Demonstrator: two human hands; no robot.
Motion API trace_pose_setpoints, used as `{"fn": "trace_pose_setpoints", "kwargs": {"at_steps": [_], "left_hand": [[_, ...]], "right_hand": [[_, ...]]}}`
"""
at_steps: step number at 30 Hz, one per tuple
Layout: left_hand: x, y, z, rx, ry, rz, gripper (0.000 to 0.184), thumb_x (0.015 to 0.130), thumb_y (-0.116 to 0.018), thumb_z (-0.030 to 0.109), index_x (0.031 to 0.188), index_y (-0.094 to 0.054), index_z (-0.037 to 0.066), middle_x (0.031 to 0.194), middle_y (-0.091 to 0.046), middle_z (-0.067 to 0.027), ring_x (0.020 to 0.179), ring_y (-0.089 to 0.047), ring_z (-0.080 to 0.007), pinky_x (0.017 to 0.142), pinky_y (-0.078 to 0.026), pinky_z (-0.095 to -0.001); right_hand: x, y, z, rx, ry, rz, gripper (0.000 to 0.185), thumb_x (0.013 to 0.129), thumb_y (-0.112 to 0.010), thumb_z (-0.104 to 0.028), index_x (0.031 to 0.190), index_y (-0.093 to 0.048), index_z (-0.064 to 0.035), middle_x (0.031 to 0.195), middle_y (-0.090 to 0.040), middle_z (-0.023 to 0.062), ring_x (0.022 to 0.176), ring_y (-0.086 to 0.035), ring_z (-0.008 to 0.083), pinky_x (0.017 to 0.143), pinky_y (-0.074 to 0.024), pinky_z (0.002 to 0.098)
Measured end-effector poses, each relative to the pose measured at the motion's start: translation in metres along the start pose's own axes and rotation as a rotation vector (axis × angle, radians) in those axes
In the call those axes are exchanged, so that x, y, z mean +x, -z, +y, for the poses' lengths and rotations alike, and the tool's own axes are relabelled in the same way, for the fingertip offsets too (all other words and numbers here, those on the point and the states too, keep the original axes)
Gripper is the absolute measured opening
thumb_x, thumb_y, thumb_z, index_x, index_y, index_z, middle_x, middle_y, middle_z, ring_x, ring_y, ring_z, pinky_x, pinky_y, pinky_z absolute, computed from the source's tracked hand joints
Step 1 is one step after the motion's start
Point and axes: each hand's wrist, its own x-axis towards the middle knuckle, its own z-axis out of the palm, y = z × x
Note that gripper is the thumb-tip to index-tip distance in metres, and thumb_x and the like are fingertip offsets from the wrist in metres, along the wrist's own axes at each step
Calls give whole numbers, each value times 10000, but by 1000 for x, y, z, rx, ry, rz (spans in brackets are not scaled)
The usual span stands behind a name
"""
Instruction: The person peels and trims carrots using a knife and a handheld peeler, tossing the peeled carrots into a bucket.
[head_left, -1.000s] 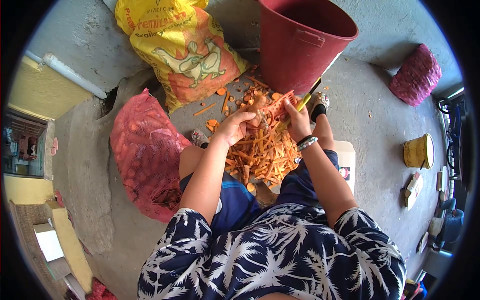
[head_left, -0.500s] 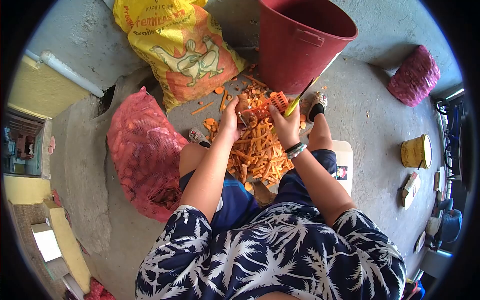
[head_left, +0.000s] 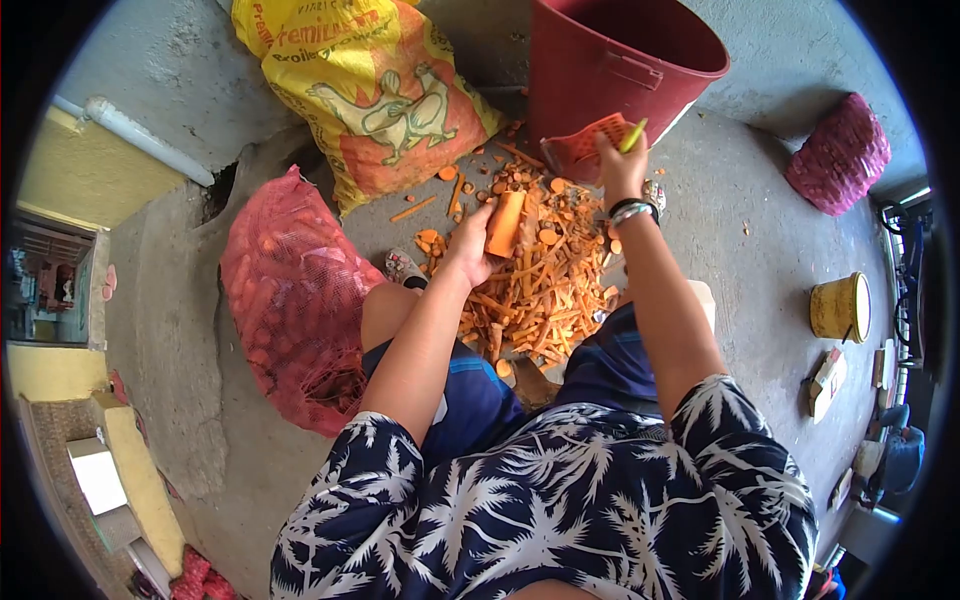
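Observation:
My left hand (head_left: 472, 248) is closed around a thick carrot (head_left: 506, 224) with a bright orange peeled surface, held above the pile. Off to the right, my right hand (head_left: 624, 172) grips an orange perforated plastic peeler (head_left: 585, 143), its far end pointing left. A yellow-green knife handle (head_left: 633, 137) sticks out of the same hand; its blade does not show clearly now. Beneath both hands spreads a heap of carrot peelings and cut pieces (head_left: 540, 295) on the floor between my feet.
A tall dark red bin (head_left: 600, 90) stands ahead. Left of it leans a yellow feed sack (head_left: 400, 120), and nearer is a red mesh sack of carrots (head_left: 290, 300). To the right are a purple-pink mesh sack (head_left: 840, 155) and a yellow bucket (head_left: 838, 307).
My right hand has swung forward and right, carrying the peeler and knife away from the carrot. In my left hand the carrot now shows a smooth bright orange side.

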Motion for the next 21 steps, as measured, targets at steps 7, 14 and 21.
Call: {"fn": "trace_pose_setpoints", "kwargs": {"at_steps": [7,14,21], "left_hand": [[22,1,-2,-113,-105,46,341,939,-338,377,1044,-513,103,896,-597,-56,771,-602,-174,634,-495,-329],[29,-7,-11,-194,-146,227,331,946,-341,364,1043,-493,86,930,-584,-45,794,-602,-135,636,-511,-268],[32,10,-18,-152,-127,115,325,947,-356,345,1079,-481,76,964,-572,-61,835,-588,-173,692,-498,-338]], "right_hand": [[-82,-1,-23,10,-34,-196,354,799,-618,-29,1114,-459,-3,886,-602,77,707,-594,127,587,-498,229],[-119,-2,-14,-95,181,-99,332,787,-617,-35,1084,-475,15,901,-615,109,812,-601,170,697,-483,286],[-80,-7,-3,-65,82,-250,375,768,-648,-34,1107,-495,16,930,-628,105,832,-606,167,719,-488,289]]}}
